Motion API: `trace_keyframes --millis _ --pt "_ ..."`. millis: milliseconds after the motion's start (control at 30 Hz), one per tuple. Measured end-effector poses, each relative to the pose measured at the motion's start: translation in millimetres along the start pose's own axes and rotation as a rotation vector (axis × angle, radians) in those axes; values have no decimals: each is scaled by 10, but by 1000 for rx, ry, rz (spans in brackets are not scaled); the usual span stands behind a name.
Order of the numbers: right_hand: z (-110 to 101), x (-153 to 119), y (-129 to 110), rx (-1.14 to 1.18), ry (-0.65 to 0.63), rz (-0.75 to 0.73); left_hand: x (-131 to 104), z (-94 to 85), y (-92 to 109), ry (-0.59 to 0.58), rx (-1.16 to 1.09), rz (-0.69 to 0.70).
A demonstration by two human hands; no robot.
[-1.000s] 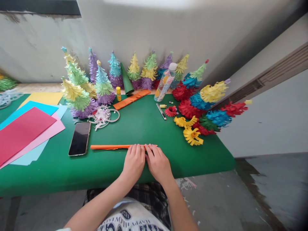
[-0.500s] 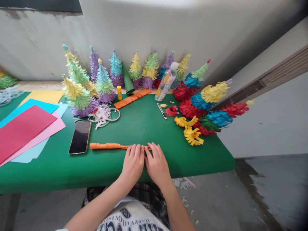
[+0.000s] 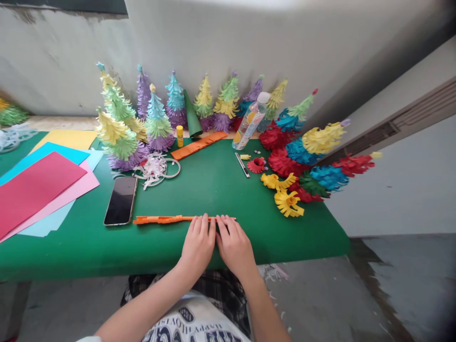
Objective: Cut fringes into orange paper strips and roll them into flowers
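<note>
A narrow folded orange paper strip [image 3: 160, 219] lies across the green table in front of me. Its left part is loose and layered, while the part under my fingers looks thin and flat. My left hand [image 3: 198, 241] has its fingers together, pressing down on the strip. Right beside it, my right hand [image 3: 235, 243] pinches the strip near its right end, with a short tip showing past the fingers. My thumbs are mostly hidden. A smartphone [image 3: 120, 201] lies just left of the strip.
Fringed paper trees [image 3: 158, 124] line the back. A plastic bottle [image 3: 250, 122], glue stick [image 3: 180, 136], fringed orange strip [image 3: 199, 145], utility knife [image 3: 242, 165] and yellow fringed curls [image 3: 288, 203] lie around. Coloured sheets [image 3: 39, 192] are at left; paper scraps [image 3: 154, 171] sit behind the phone.
My hands have shifted slightly right along the orange strip, and its right tip now shows past my right fingers. The strip's left part has turned and looks more split. The view has moved slightly.
</note>
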State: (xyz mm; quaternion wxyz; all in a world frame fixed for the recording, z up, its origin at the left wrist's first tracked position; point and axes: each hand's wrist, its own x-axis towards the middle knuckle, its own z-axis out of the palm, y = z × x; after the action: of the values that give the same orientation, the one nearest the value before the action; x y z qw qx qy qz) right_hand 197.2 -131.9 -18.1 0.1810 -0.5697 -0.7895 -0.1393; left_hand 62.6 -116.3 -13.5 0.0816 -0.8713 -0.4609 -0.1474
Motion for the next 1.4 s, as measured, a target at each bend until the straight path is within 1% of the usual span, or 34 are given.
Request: trace_keyframes --millis 300,667,933,1067,1200,1400 --pt "25 -15 -23 6 -26 28 -28 19 -20 18 -15 4" --pt "137 -105 -81 73 6 101 -76 -13 -6 27 -31 -8" --pt "67 -92 -84 33 1 29 -76 -1 -18 4 -11 9" --pt "75 -94 -92 32 -6 37 -99 32 -5 -9 -1 31" --pt "82 -105 -96 45 -21 39 -126 51 12 -50 5 59" --pt "36 -81 -111 71 -25 84 -123 2 11 -99 8 86"
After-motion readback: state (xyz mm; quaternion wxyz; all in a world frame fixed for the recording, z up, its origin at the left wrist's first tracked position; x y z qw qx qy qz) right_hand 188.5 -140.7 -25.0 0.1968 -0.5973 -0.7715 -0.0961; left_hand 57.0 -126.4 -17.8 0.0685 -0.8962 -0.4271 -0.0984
